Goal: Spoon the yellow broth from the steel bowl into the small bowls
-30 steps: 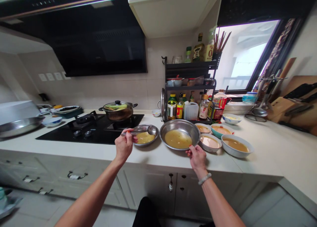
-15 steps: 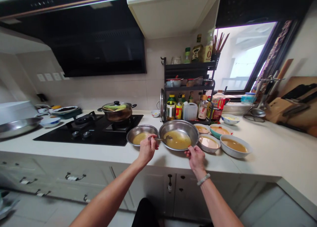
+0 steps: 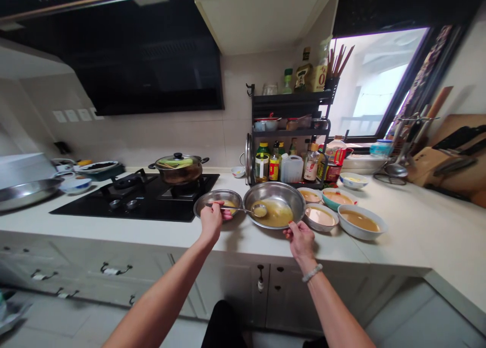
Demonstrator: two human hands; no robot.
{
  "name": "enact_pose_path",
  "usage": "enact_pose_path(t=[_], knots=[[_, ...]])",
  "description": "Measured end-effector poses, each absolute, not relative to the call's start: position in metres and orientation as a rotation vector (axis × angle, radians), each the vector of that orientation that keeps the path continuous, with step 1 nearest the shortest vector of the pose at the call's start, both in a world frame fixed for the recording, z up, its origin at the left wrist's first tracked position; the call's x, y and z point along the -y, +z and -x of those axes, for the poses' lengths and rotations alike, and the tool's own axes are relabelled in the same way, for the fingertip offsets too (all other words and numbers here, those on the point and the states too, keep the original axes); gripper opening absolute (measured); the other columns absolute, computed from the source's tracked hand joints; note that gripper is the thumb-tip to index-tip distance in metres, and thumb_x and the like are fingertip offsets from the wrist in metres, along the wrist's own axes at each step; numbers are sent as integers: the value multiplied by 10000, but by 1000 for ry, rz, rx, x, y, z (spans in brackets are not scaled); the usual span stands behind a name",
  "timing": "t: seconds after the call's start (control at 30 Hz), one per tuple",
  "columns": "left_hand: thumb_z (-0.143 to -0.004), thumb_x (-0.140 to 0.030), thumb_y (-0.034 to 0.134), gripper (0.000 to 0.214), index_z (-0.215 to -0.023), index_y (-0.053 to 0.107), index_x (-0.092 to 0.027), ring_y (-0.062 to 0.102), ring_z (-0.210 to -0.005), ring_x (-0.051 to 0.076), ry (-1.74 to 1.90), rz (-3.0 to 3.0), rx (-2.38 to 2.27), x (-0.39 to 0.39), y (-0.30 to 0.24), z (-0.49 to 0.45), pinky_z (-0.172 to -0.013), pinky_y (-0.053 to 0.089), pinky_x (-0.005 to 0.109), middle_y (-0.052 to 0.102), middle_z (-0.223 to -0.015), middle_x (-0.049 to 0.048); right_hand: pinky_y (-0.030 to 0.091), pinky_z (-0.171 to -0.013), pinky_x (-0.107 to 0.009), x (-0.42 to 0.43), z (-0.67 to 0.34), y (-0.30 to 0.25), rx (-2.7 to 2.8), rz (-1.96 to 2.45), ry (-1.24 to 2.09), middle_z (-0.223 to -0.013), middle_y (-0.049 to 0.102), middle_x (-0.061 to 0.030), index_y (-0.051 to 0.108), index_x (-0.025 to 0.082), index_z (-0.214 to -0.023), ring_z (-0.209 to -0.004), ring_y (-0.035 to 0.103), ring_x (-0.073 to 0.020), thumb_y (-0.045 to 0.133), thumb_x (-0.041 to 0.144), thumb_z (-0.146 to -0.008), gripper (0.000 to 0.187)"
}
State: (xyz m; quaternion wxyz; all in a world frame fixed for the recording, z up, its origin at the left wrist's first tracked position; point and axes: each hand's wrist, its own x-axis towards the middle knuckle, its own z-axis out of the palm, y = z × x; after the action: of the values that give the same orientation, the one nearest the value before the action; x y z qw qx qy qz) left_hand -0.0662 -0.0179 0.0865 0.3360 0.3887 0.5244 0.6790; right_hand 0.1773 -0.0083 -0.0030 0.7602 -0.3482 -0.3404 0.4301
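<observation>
My left hand point(image 3: 211, 219) is closed round the handle of a metal ladle point(image 3: 258, 209), whose bowl sits filled with yellow liquid just above the left side of a large steel bowl point(image 3: 286, 192). That bowl holds more yellow liquid and tilts slightly. My right hand point(image 3: 300, 238) pinches its near rim. A smaller steel bowl point(image 3: 212, 198) with some yellow liquid stands just left of it, partly behind my left hand.
Several ceramic bowls of brownish liquid point(image 3: 360, 221) stand right of the steel bowl. A black hob point(image 3: 140, 203) with a lidded pot point(image 3: 179, 168) lies to the left. A rack of bottles point(image 3: 290, 135) stands behind. Knives and boards point(image 3: 451, 155) are far right.
The ladle went from over the small bowl into the large bowl's liquid, and now rides lifted and full at that bowl's left side. My right hand stayed on the rim.
</observation>
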Motion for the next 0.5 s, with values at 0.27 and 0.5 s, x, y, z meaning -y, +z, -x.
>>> enact_pose_path(t=[0.27,0.5], knots=[[-787,-178,402,219,-791,614,-119,654,-437,197,1788,-962,-1351,15,87,73,-495,563,303,648,-486,42,370,-376,-210,8,-178,-2,727,741,957,-411,527,50,463,211,-514,-382,524,-120,783,337,-589,352],[-782,-178,397,214,-786,604,-124,655,-435,199,1794,-987,-1351,17,90,74,-490,560,299,641,-470,33,366,-380,-201,9,-177,-1,712,745,962,-407,522,49,465,205,-504,-391,528,-118,784,325,-584,349]])
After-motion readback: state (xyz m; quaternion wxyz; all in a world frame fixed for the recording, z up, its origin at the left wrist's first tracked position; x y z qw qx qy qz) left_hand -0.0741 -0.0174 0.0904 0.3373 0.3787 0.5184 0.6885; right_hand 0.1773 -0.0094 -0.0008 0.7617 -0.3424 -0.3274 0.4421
